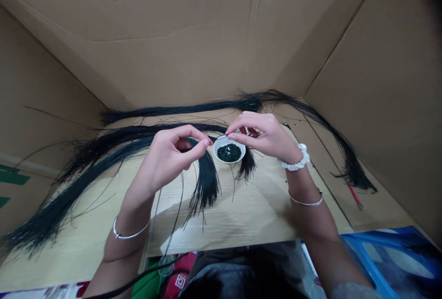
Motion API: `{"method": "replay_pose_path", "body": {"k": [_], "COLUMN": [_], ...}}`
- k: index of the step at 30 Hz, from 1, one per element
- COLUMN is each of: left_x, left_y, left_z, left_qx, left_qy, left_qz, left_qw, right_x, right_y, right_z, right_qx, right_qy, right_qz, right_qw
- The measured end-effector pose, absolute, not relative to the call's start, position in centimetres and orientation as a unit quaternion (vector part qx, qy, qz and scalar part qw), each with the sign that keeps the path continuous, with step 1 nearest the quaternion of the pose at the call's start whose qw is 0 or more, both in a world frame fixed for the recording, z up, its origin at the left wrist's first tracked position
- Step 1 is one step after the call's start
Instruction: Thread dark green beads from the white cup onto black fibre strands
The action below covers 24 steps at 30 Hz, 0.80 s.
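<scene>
A small white bowl stands on the board in front of me, holding many tiny dark green beads and a few pale bits. Above its left rim, my left hand is closed in a pinch of thumb and forefinger. My right hand pinches over the bowl's far rim. A thin dark strand runs between the two sets of fingertips; its exact ends are too fine to make out. Behind and beneath my left hand lies a dark green bundle of strands, with a black bundle beyond it.
Cardboard walls enclose the back and sides. Another dark bundle lies along the back wall, and a loose one curves down the right. A red-handled tool lies at right. The pale wooden board ends near my body.
</scene>
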<state>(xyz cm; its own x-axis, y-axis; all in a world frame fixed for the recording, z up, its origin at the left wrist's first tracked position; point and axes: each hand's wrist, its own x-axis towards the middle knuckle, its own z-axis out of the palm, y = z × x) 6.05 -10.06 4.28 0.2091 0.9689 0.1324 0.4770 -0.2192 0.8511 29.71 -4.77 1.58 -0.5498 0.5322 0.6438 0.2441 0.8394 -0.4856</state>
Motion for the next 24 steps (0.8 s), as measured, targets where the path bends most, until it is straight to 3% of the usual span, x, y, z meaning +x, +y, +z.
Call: {"method": "replay_pose_path", "body": {"k": [24], "left_x": [5.82], "left_y": [-10.10], "left_z": [4.14], "left_qx": [0.690], "left_qy": [0.529], "left_qz": [0.359], "left_qw": [0.338], "right_x": [30.18], "right_y": [-4.64], "right_z": [1.37], "right_qx": [-0.224], "right_qy": [-0.840], "right_qz": [0.182], "right_qw": [0.460]}}
